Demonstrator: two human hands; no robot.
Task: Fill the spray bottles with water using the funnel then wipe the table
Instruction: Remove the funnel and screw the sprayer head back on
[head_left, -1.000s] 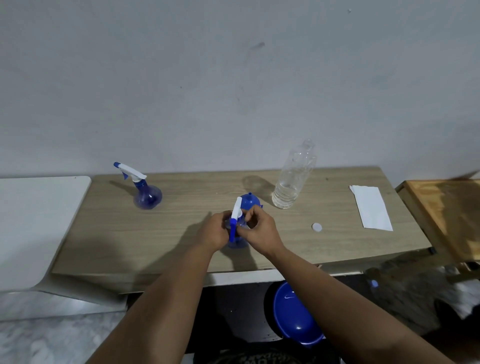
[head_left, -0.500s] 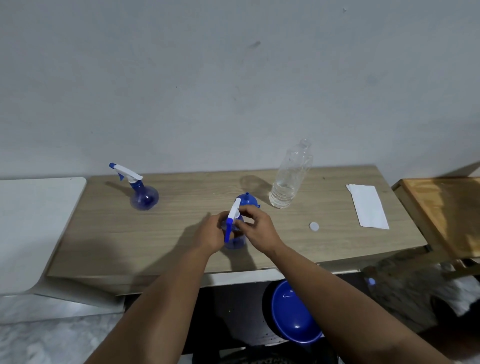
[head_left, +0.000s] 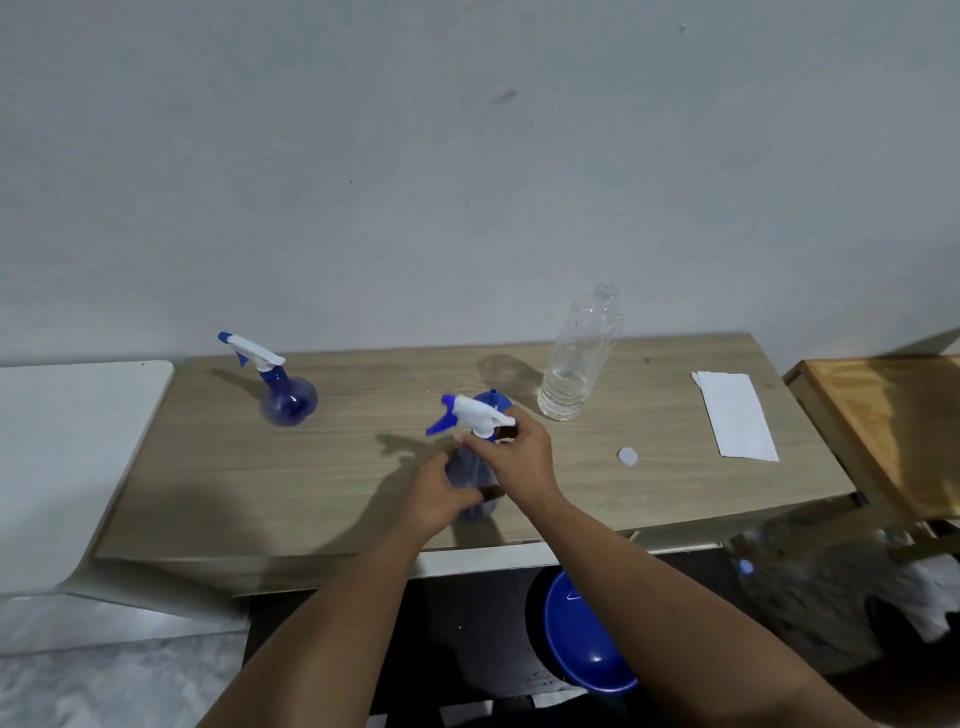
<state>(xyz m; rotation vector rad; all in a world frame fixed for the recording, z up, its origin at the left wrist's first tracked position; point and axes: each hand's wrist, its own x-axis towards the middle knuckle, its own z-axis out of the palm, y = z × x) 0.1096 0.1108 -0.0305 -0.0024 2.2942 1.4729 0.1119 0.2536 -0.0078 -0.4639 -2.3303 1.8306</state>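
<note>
A blue spray bottle (head_left: 470, 470) stands near the front middle of the wooden table (head_left: 337, 467). My left hand (head_left: 434, 491) grips its round body. My right hand (head_left: 511, 457) is closed on the neck, just under the white and blue trigger head (head_left: 475, 410), whose nozzle points left. Behind the bottle a blue funnel (head_left: 496, 400) is mostly hidden. A second blue spray bottle (head_left: 283, 389) stands at the back left. A clear plastic water bottle (head_left: 579, 358), uncapped with a little water, stands at the back right of centre.
A white bottle cap (head_left: 627, 456) lies on the table right of my hands. A folded white cloth (head_left: 735, 415) lies at the right end. A wooden stand (head_left: 893, 431) adjoins on the right, a white surface (head_left: 57, 467) on the left. A blue basin (head_left: 582, 639) sits below.
The trigger head has turned: its nozzle pointed down toward me before and now points left. My hands have stayed on the bottle at the same place.
</note>
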